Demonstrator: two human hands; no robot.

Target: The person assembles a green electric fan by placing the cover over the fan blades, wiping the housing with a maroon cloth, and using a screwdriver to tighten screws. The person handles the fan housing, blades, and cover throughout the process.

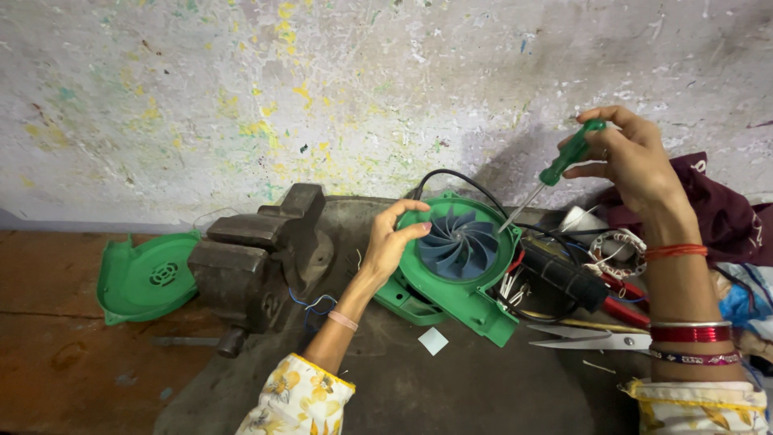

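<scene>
Floral sleeves sit lowest in view, one on each forearm; from them the arms rise toward a green blower housing (471, 302) lying on a dark mat (451, 387), with a blue fan wheel (459, 244) set in its round chamber; the left hand (390, 242) curls around the housing's left rim, fingers (411, 208) arched and part-closed on the edge, thumb near the wheel; the right hand (636, 161), above and right of the housing, pinches a green-handled screwdriver (555, 173) between fingertips and thumb, its shaft slanting down so the tip meets the housing's upper right rim; a black cable (463, 181) loops over the housing's top; just right of the housing lie a black cylinder (564, 278), red and white wires, and a ring-shaped wound coil (618, 251); scissors (592, 338) lie lower right of it, red-handled pliers (624, 310) above them; a small white square (432, 341) rests just below the housing; left of the housing stands a rusty bench vise (254, 262), and beyond that a green cover (149, 278) on the wooden bench; maroon cloth (725, 217) is bunched at far right; behind all rises a paint-flecked wall (241, 89).
</scene>
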